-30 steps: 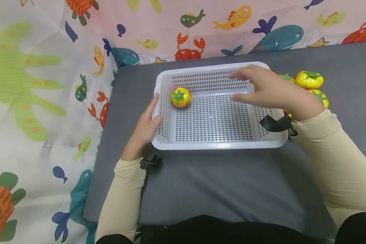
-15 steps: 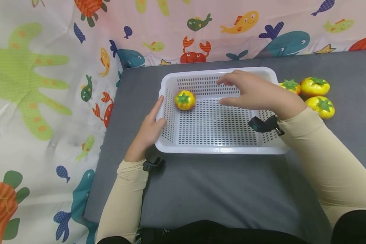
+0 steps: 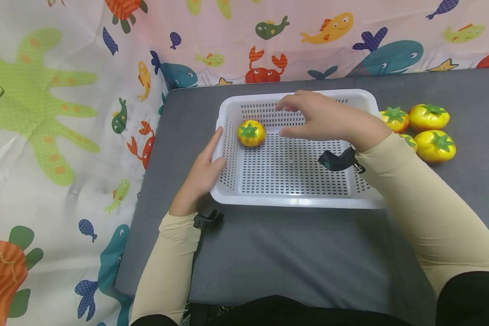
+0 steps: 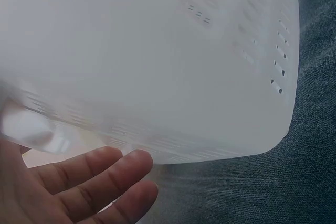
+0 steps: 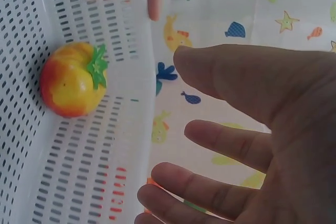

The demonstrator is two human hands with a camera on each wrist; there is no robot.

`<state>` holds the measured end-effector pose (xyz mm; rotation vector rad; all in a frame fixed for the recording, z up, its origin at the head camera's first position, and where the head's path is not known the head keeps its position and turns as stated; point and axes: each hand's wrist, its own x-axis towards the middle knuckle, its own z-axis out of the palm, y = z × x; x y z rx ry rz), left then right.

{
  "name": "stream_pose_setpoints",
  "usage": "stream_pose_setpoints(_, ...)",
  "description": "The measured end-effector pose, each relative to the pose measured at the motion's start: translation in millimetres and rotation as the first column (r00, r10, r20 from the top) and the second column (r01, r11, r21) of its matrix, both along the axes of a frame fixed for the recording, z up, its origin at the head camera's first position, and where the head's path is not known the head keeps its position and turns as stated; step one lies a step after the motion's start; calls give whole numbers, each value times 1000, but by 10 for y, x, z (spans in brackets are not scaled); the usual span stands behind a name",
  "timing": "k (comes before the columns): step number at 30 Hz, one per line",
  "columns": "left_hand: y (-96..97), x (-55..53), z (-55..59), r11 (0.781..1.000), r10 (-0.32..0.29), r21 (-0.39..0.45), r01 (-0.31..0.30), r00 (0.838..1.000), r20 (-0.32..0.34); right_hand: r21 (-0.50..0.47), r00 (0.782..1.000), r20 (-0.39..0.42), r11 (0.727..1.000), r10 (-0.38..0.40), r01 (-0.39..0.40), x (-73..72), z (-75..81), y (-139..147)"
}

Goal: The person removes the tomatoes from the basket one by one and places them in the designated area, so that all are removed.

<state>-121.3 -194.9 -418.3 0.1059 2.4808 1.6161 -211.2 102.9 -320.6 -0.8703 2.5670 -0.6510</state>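
Note:
A white perforated plastic basket [image 3: 293,200] sits on the grey-covered table. One glossy yellow-red tomato-like fruit [image 3: 251,133] with a green star-shaped top lies inside, near the basket's left end. My left hand [image 3: 201,176] rests against the left rim, thumb by the edge; in the left wrist view its fingers [image 4: 113,179] look fairly straight beside the outer wall. Over the basket my right hand [image 3: 330,118] hovers with fingers and thumb spread, to the right of the fruit. The right wrist view shows nothing between its fingers [image 5: 205,187].
Several similar tomato-like fruits [image 3: 436,146] lie clustered on the table just right of the basket, partly behind the right forearm. A cloth printed with sea animals [image 3: 228,40] rises behind the table and along its left side.
My right hand has moved left over the basket, closer to the fruit inside, baring more of the fruits at right. The left hand stays at the rim. The head view has shifted slightly.

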Motion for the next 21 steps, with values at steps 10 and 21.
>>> stream_pose_setpoints(10, -11, -1, -8, 1000, -11, 0, 11, 1000, 4, 12, 999, 35, 999, 31, -31, -84, 51, -197)
stream_pose_setpoints(21, -4, 13, 19, 1000, -6, 7, 5, 1000, 17, 60, 998, 6, 997, 56, -56, -190, 17, -477)
